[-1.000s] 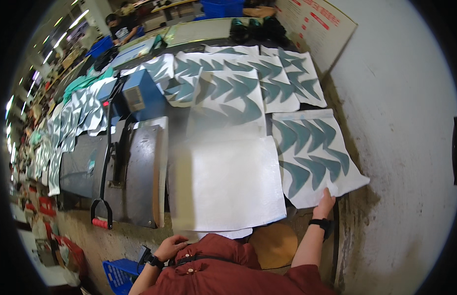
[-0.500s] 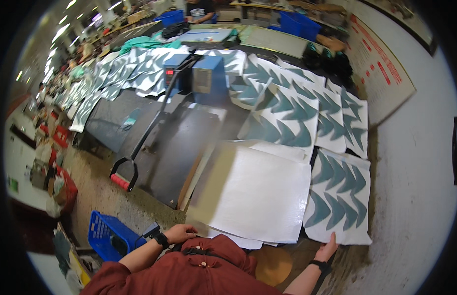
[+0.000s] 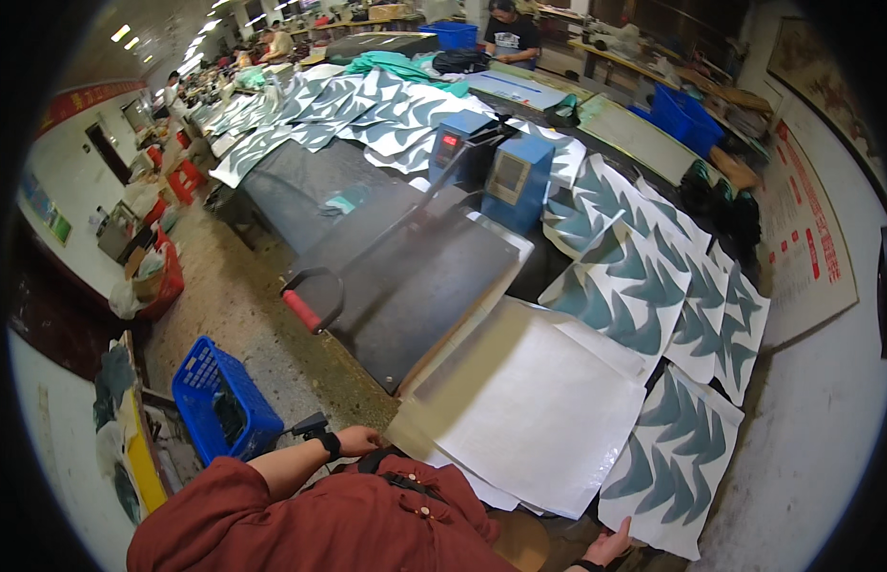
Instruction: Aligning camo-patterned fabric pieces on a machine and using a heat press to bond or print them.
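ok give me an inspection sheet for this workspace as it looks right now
surface: long worktable, mostly covered by sheets and a press
job's things: printed sheet with dark teal shapes at the near right edge; stack of plain white sheets beside it
clutter: more teal-patterned sheets spread along the table; blue crate on the floor
grippers: right hand touches the printed sheet's near edge, fingers open; left hand close to the body, loosely curled, grip unclear
cables: nothing seen
surroundings: heat press with red-tipped handle and blue control boxes; other people at far benches
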Action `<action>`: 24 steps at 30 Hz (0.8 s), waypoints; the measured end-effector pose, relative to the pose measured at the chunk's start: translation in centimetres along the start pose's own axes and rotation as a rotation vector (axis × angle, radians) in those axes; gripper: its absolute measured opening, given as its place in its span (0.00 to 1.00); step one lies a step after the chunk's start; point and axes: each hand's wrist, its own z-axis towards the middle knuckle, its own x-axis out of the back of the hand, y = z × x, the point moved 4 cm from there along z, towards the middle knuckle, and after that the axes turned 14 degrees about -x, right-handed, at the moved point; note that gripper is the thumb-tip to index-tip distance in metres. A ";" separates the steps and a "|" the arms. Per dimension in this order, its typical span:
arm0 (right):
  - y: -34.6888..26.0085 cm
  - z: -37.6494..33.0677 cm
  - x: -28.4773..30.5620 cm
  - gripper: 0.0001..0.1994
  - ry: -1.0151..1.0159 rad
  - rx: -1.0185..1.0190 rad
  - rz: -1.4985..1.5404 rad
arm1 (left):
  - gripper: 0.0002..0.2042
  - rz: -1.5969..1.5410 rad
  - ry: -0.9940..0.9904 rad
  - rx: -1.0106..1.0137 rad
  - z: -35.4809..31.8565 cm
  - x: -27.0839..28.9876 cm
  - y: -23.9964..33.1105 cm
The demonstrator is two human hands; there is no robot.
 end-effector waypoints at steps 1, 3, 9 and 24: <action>0.2 0.6 -0.3 0.22 -0.134 0.050 0.010 | 0.17 0.029 0.037 -0.019 -0.6 0.0 -0.7; 1.1 1.5 1.0 0.22 -0.142 0.074 0.050 | 0.20 0.108 0.055 -0.025 -1.7 0.4 -1.6; 2.1 2.4 2.3 0.21 0.108 0.022 0.146 | 0.16 -0.174 0.102 0.167 -4.2 0.9 -1.8; -4.0 -7.7 0.8 0.06 0.175 0.445 0.229 | 0.07 -0.141 0.123 0.062 -3.1 3.7 -6.3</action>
